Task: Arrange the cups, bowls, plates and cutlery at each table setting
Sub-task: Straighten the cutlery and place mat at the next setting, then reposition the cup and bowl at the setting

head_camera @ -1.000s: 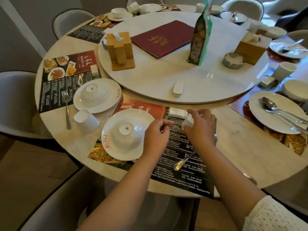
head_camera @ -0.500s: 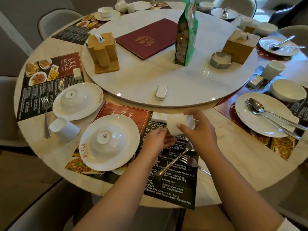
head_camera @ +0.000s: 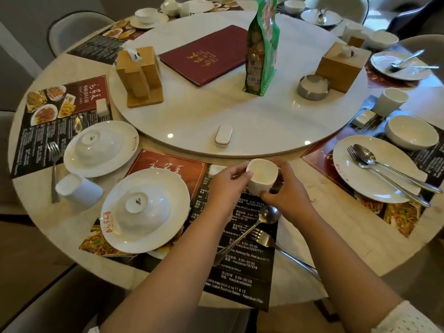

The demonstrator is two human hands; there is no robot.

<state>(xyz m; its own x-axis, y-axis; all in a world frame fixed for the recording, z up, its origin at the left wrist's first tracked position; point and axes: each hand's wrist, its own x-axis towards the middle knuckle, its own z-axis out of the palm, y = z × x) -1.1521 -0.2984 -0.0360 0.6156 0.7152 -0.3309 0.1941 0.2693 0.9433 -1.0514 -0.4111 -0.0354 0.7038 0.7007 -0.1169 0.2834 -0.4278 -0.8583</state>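
Observation:
A small white cup (head_camera: 261,177) stands mouth-up above the near placemat (head_camera: 242,260), held between both hands. My left hand (head_camera: 224,188) pinches its left rim with thumb and fingers. My right hand (head_camera: 287,191) curls round its right side and base. Below them a spoon (head_camera: 263,218) and a fork (head_camera: 269,240) lie crossed on the mat. To the left an upturned white bowl (head_camera: 141,210) sits on a white plate (head_camera: 115,234). A white chopstick rest (head_camera: 215,169) lies just behind my left hand.
The left setting has an upturned bowl on a plate (head_camera: 79,164), a fork (head_camera: 54,164) and an upturned cup (head_camera: 78,189). The right setting has a plate (head_camera: 355,186) with cutlery, a bowl (head_camera: 412,132) and a cup (head_camera: 391,100). The turntable (head_camera: 192,121) carries a menu, green bag, wooden boxes and an ashtray.
The cup was lifted off the placemat by my right hand and turned from mouth-down to mouth-up. My left hand moved onto its rim. The spoon and fork under it are now uncovered.

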